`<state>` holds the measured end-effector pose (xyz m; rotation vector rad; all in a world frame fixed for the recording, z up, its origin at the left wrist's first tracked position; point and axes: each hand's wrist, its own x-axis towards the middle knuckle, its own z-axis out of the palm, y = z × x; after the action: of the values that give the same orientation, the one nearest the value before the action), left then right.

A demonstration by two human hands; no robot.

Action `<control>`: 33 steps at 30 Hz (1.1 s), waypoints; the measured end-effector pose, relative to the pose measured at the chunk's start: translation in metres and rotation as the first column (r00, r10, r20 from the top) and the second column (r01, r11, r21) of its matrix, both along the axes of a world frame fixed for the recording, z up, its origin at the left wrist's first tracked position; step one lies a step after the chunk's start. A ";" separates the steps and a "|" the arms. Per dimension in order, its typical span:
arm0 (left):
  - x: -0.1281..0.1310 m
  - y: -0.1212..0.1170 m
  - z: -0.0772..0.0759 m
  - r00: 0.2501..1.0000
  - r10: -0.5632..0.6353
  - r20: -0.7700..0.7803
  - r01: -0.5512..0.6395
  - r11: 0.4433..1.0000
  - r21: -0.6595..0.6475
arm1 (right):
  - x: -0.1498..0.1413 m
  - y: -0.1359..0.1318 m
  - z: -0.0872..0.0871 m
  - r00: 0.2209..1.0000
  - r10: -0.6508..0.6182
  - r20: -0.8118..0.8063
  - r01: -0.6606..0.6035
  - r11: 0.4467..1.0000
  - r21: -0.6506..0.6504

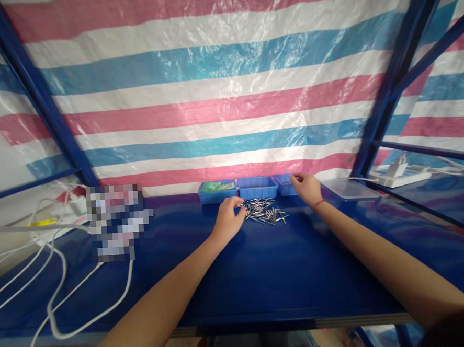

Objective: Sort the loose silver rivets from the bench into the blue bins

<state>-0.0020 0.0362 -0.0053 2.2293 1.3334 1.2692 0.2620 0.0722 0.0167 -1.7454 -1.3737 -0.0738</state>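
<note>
A loose pile of thin, silvery metal rods [262, 211] lies on the blue table in front of the bins. My left hand [229, 218] is at the pile's left edge, thumb and forefinger closed around the end of a rod. Over the right blue bin [286, 190] is my right hand [308, 188], its fingers pinched together; whatever they hold is too small to make out. Small items lie in the middle blue bin [258, 194]. The left blue bin [217, 196] holds green and pale packets.
A flat clear plastic lid [351, 188] lies right of the bins. White power strips with plugs [401, 173] stand at the far right. White cables [61, 273] loop over the table's left side beside a blurred-out object [117, 222]. Blue frame posts [384, 96] flank the striped sheet behind.
</note>
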 end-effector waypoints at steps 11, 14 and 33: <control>-0.040 0.025 0.004 0.858 0.092 -0.506 -0.152 0.985 -0.079 | 0.021 -0.009 -0.011 0.986 0.042 0.163 -0.030 0.997 -0.074; -0.042 0.027 0.003 0.846 0.079 -0.527 -0.151 0.984 -0.094 | 0.006 -0.012 -0.010 0.967 0.111 0.228 -0.094 0.992 -0.083; -0.013 0.014 0.000 0.840 0.163 -0.518 -0.213 0.976 -0.039 | -0.082 -0.054 -0.011 0.745 0.611 0.268 -0.586 0.791 -0.175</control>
<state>-0.0146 0.0500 -0.0050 2.5192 1.7916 0.6453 0.1797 0.0187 0.0060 -1.3004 -2.1506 0.0686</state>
